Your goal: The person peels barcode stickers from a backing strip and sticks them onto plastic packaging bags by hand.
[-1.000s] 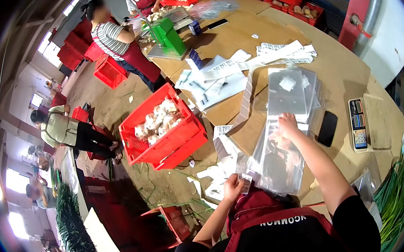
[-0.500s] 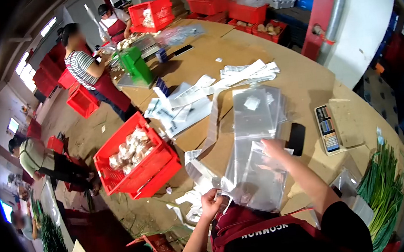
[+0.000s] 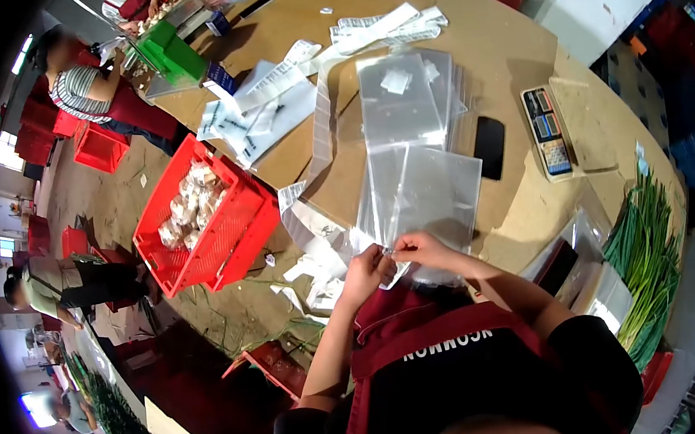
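My left hand [image 3: 364, 274] is closed in front of the apron, with a small white label between its fingers. Right beside it, my right hand [image 3: 425, 251] is pinched with its fingertips at the same label; whether it grips the label is hard to see. Both hands are over the near edge of stacked clear plastic bags [image 3: 431, 185]. Farther up the stack lie small white squares [image 3: 396, 81]. A long strip of printed labels [image 3: 322, 124] runs from the tabletop down over the left edge.
A red crate [image 3: 228, 227] of wrapped produce is left of the table [image 3: 506, 46]. A black phone [image 3: 489, 147], a calculator [image 3: 548, 133] and green stalks [image 3: 645, 261] are on the right. A green scale [image 3: 172, 54] is back left, near a person [image 3: 96, 86].
My right hand has come back from the bags to meet my left hand at the label. The view has shifted, and the top clear bag lies at a different angle.
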Action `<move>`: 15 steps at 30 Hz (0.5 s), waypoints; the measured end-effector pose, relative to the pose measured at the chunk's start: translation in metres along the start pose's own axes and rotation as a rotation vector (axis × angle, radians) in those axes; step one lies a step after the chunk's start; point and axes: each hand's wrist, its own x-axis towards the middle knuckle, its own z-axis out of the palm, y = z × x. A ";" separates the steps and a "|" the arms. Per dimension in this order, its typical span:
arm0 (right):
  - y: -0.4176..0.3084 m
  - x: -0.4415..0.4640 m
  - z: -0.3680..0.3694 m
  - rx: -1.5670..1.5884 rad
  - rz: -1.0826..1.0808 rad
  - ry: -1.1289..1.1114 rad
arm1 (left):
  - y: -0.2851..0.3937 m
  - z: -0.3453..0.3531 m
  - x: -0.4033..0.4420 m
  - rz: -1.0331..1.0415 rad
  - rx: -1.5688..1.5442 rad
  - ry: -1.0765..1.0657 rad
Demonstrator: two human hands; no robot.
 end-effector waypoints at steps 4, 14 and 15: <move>-0.018 -0.004 0.003 0.097 0.041 0.082 | -0.023 0.007 0.007 -0.071 0.014 0.115; -0.014 -0.018 -0.062 -0.676 -0.135 0.669 | -0.025 -0.015 -0.002 -0.086 0.244 0.074; -0.003 -0.023 -0.072 -0.953 -0.077 0.622 | -0.035 -0.012 -0.004 -0.078 0.105 0.109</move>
